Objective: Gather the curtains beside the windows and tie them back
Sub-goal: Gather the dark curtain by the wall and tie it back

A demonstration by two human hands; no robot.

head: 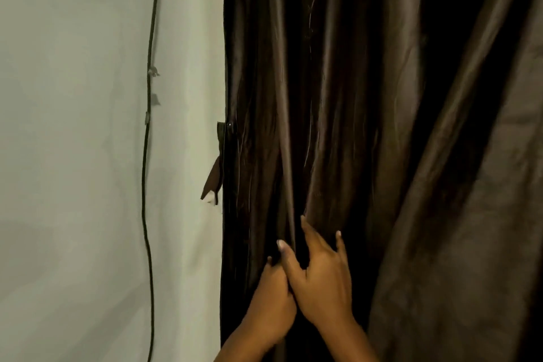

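I see both hands low in the middle of the view, pressed close together against the dark curtain [338, 97]. My right hand [320, 282] lies over the front of the fabric with its fingers [308, 232] stretched upward and spread, the thumb reaching left across a fold; the fingers look straight, laid flat on the cloth and not clenched round it. My left hand [273, 300] sits just beside and partly under the right one, touching it at the thumb. Its fingers disappear into a vertical fold of the curtain, so I cannot tell whether they grip the fabric or only push into it.

The curtain is a glossy dark brown material hanging in long vertical pleats. It fills the right half of the view from top to bottom, with its left edge running straight down near the centre. Further right a broader, flatter sweep of the same cloth slants down from the upper right corner.

At the curtain's left edge, about halfway up, a short dark brown tie-back strip [214, 176] hangs loose against the wall, its lower end showing a pale patch.

Left of the curtain is a plain pale wall [73, 126]. A thin dark vine-like cord [147, 185] runs down the wall, well apart from the curtain, with a few small leaves attached along its middle stretch.
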